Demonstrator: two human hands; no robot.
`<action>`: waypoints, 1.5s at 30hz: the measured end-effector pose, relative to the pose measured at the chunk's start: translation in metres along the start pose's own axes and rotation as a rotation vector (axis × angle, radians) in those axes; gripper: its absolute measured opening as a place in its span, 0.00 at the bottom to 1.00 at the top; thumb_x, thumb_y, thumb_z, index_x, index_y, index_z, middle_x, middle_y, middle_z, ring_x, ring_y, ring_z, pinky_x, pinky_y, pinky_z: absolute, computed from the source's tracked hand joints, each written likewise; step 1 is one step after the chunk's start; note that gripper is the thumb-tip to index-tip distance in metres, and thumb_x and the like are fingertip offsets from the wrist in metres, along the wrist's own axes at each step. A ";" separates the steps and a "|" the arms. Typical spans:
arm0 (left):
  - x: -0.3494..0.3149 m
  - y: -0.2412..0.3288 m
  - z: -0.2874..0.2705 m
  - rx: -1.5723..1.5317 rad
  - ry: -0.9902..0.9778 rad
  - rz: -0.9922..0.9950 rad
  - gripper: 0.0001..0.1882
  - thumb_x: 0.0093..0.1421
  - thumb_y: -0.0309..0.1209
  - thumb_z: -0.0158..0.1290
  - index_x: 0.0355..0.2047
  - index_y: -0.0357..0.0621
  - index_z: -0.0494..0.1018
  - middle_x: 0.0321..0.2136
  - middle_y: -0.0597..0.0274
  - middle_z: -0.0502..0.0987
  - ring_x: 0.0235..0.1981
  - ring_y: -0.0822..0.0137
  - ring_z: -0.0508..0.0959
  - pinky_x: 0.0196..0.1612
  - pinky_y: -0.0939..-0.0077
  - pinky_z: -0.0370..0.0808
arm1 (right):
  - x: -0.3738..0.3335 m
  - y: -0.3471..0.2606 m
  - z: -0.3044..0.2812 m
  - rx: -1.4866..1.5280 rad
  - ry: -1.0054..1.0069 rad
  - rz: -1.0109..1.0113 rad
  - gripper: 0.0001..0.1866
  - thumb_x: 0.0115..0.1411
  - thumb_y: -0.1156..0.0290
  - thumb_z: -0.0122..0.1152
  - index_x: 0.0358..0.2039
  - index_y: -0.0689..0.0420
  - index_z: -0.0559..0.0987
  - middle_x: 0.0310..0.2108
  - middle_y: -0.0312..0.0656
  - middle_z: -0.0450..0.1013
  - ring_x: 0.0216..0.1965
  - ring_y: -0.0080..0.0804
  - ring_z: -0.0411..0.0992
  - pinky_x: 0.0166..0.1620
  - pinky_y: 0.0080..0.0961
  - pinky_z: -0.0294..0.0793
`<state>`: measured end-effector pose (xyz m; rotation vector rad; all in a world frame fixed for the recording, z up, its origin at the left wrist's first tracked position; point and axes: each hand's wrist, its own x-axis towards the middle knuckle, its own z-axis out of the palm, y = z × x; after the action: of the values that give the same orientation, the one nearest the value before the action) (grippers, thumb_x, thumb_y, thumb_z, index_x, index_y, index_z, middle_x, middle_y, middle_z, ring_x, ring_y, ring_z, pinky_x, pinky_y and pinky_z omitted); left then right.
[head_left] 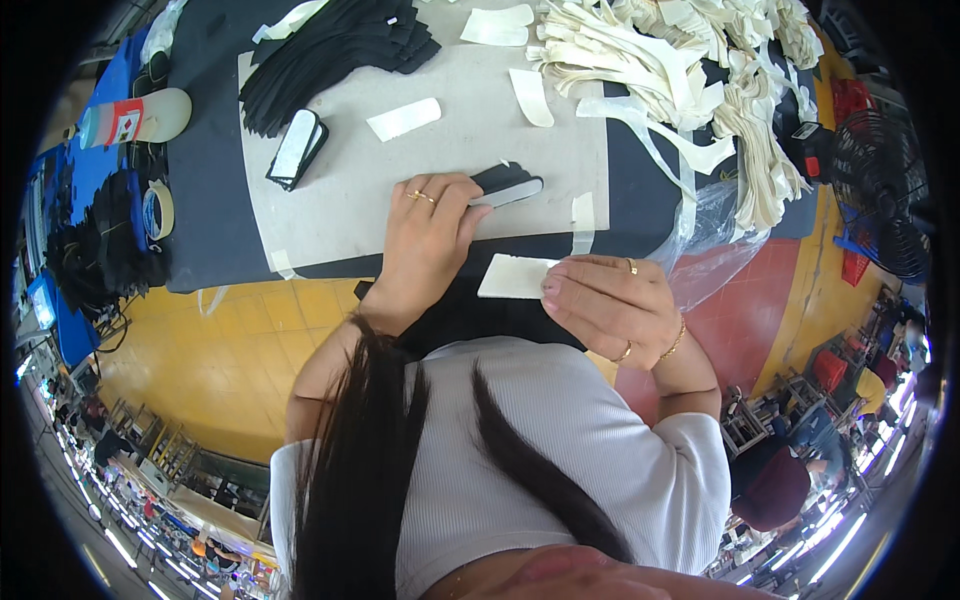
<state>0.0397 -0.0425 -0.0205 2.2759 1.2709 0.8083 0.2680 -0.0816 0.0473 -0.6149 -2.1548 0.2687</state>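
In the head view, the only one reaching me, I count two bare hands. The right hand [625,305] grips one white piece [512,277] between thumb and fingers, clear of the table's near edge; its fingertips cover the piece's right end. The left hand [432,235] is bent over the left end of some black pieces [497,177], with one grey strip [518,192] along their near side, on the pale board [345,210]. Whether it pinches or merely presses I cannot tell — the fingers block my sight, and I cannot count the layers. I record one short black stack [297,150] with a white top face, and at least three loose cream pieces [405,119] on the board. Black strips [340,60] lie fanned behind, too overlapped to count; cream strips [630,65] crowd the far right likewise. Two tape tabs [583,223] sit at the board's near edge. Around these I note one bottle [150,115], one tape roll [158,210] and one fan [880,190] — with clear plastic [712,235] hanging at the table's right.
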 end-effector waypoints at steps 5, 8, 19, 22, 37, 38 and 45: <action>0.003 0.001 -0.009 -0.194 -0.012 -0.173 0.09 0.58 0.27 0.63 0.37 0.43 0.76 0.34 0.63 0.80 0.36 0.61 0.78 0.45 0.68 0.69 | 0.002 0.001 0.000 0.035 0.018 0.009 0.08 0.45 0.81 0.67 0.29 0.66 0.80 0.39 0.48 0.78 0.41 0.42 0.79 0.42 0.29 0.84; 0.002 0.002 -0.021 -0.491 0.008 -0.489 0.07 0.60 0.28 0.63 0.37 0.40 0.78 0.31 0.65 0.80 0.32 0.71 0.77 0.40 0.77 0.71 | -0.003 0.001 -0.005 -0.003 0.028 0.142 0.10 0.46 0.82 0.67 0.32 0.64 0.80 0.40 0.47 0.79 0.41 0.42 0.80 0.41 0.31 0.83; -0.006 -0.034 -0.059 -0.616 0.179 -0.733 0.10 0.65 0.31 0.60 0.40 0.35 0.78 0.27 0.64 0.80 0.28 0.75 0.75 0.36 0.80 0.71 | -0.037 0.032 0.023 0.270 0.505 1.166 0.02 0.66 0.79 0.61 0.39 0.61 0.77 0.32 0.40 0.78 0.25 0.21 0.75 0.31 0.15 0.73; -0.013 -0.040 -0.066 -0.088 0.113 -0.678 0.08 0.65 0.30 0.58 0.40 0.38 0.79 0.29 0.61 0.80 0.29 0.65 0.75 0.39 0.71 0.71 | -0.036 0.041 0.022 0.056 0.299 1.352 0.06 0.63 0.76 0.66 0.39 0.60 0.79 0.32 0.40 0.77 0.29 0.25 0.75 0.33 0.21 0.72; -0.031 -0.015 -0.027 0.235 0.014 -0.097 0.19 0.57 0.31 0.63 0.50 0.44 0.78 0.54 0.57 0.72 0.60 0.53 0.69 0.61 0.53 0.61 | 0.070 0.080 0.122 -0.317 -0.119 0.676 0.17 0.53 0.72 0.71 0.44 0.58 0.80 0.42 0.45 0.74 0.42 0.45 0.74 0.49 0.38 0.72; -0.034 -0.017 -0.028 0.247 0.010 -0.109 0.19 0.57 0.31 0.63 0.50 0.44 0.78 0.55 0.57 0.72 0.61 0.53 0.68 0.62 0.53 0.61 | 0.072 0.079 0.125 -0.335 -0.152 0.678 0.17 0.53 0.72 0.71 0.43 0.59 0.80 0.40 0.45 0.74 0.42 0.45 0.74 0.48 0.38 0.72; -0.042 -0.024 -0.030 0.244 0.025 -0.095 0.19 0.57 0.30 0.63 0.50 0.45 0.78 0.56 0.57 0.72 0.63 0.56 0.67 0.64 0.53 0.59 | 0.071 0.082 0.128 -0.048 -0.138 0.874 0.13 0.54 0.76 0.69 0.40 0.60 0.80 0.37 0.44 0.74 0.38 0.43 0.75 0.42 0.38 0.74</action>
<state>-0.0126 -0.0648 -0.0242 2.3754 1.5509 0.6824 0.1572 0.0283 -0.0142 -1.5832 -1.8962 0.7375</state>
